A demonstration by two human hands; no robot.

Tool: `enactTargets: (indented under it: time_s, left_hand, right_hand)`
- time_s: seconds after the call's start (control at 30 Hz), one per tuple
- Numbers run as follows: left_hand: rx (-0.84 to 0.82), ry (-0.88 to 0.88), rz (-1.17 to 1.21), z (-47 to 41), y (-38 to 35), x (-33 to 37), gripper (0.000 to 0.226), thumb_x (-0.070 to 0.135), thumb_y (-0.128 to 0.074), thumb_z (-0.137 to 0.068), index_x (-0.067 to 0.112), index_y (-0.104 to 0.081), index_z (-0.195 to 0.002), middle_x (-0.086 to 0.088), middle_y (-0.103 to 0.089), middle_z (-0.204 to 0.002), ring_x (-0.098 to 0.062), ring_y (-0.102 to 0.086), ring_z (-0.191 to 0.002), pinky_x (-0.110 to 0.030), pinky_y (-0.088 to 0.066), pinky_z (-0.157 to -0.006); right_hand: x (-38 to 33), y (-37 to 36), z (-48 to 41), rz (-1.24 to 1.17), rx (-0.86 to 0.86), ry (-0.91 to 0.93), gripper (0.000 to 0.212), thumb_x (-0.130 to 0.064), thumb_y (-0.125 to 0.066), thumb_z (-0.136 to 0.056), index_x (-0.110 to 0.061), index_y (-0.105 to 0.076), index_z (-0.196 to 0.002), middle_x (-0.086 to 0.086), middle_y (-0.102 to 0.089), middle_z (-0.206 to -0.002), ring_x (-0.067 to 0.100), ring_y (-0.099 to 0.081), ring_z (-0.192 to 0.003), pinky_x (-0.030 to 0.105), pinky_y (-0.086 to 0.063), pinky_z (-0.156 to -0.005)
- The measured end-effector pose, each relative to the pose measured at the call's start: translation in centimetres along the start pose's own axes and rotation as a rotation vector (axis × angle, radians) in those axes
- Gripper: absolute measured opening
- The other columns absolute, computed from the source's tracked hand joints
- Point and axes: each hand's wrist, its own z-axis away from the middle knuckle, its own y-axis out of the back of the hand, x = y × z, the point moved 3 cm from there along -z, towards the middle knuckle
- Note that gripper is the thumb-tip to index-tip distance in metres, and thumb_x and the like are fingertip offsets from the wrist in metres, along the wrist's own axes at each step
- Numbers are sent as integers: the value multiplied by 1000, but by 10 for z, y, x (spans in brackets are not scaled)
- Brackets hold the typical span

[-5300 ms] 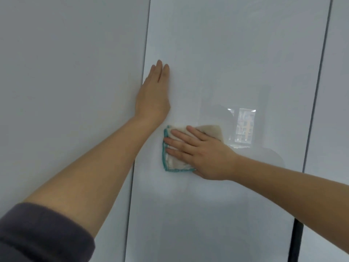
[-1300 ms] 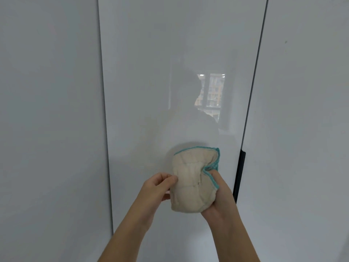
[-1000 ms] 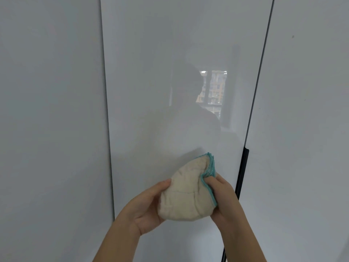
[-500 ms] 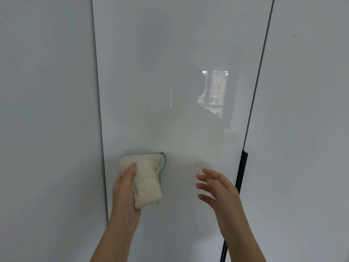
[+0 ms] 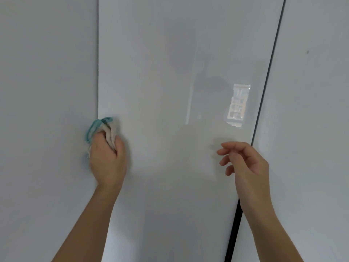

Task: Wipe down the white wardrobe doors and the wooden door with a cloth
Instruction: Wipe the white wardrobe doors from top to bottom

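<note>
Gripping a bunched cream cloth (image 5: pixel 107 132) with teal edging, the left hand (image 5: pixel 107 159) presses it on the glossy white door (image 5: pixel 160 72); right hand (image 5: pixel 247 161) empty, fingers loosely curled.

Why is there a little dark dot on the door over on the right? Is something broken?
Nothing looks broken. The right wardrobe door has a small dark speck near its top, not yet wiped. The left hand presses the cloth at the middle door's left edge. The right hand is empty.
</note>
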Motion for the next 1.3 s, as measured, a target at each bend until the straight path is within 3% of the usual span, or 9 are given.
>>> enactTargets:
  time_s: [0.2,0.33,0.43,0.53,0.63,0.8,0.97,1.13,1.3]
  left_hand:
    - [-65,-252,-144,-7,-7,5,29,36,-36,-94,13,-48,-80,-5,-50,-66,-28,-50,-60,-32,-33,-57]
    - [-28,-529,-175,-7,-3,5,28,23,-50,-90,4,-52,-69,-13,-53,-83,-32,-50,-79,-40,-39,-66]
    - [-77,-461,-52,-6,-12,-10,28,23,-52,-85,-5,-58,-85,-25,-53,-112,-41,-48,-108,-48,-38,-96]
    - [-277,-390,68,7,-25,-27,55,29,-49,-82,-14,-48,-116,-33,-43,-132,-51,-34,-131,-58,-22,-114]
    - [-291,-475,24,12,-26,-32,77,33,-42,-88,-8,-18,-149,-17,-16,-159,-27,-5,-151,-40,-1,-123]
    - [-236,-501,36,21,-35,-25,63,19,-29,-93,-11,-16,-147,-23,-14,-157,-30,-5,-150,-49,-1,-122]
    - [-224,-529,70,58,-49,-1,60,12,-28,-91,-7,-19,-148,-16,-12,-156,-20,-1,-151,-44,1,-122]
    - [-281,-565,68,97,-62,26,58,16,-25,-96,4,-15,-152,-11,-13,-158,-27,-5,-150,-46,0,-121]
    - [-376,-691,105,145,-69,63,51,22,-21,-101,13,-17,-151,-8,-11,-161,-29,-7,-150,-44,-1,-121]
  right_hand:
    - [15,15,-6,-32,-5,62,34,13,-42,-91,-8,-68,-83,7,-69,-77,16,-55,-63,22,-43,-52]
    - [19,17,-17,-9,-9,138,35,16,-42,-89,-8,-67,-82,5,-68,-76,15,-54,-61,19,-43,-54]
    - [24,16,-24,8,-24,175,37,16,-43,-89,-10,-67,-82,3,-68,-76,14,-54,-61,17,-44,-57]
    - [30,14,-25,8,-41,225,36,11,-46,-89,-17,-68,-80,2,-68,-76,14,-55,-62,17,-44,-57]
    - [32,15,-25,-13,-33,267,34,-2,-44,-83,-25,-68,-76,-1,-67,-75,16,-55,-61,19,-43,-56]
    - [27,17,-28,-12,-25,336,37,2,-42,-81,-25,-67,-75,-1,-65,-73,18,-52,-54,19,-41,-51]
    - [26,20,-33,20,35,365,31,-10,-44,-81,-31,-66,-75,-4,-64,-71,20,-45,-49,25,-36,-47]
    - [30,32,-33,34,69,315,36,-3,-43,-82,-30,-66,-73,-1,-62,-68,24,-42,-48,30,-33,-46]
    - [35,55,-35,96,124,271,30,-3,-43,-81,-21,-66,-76,-1,-61,-68,15,-46,-52,30,-36,-52]
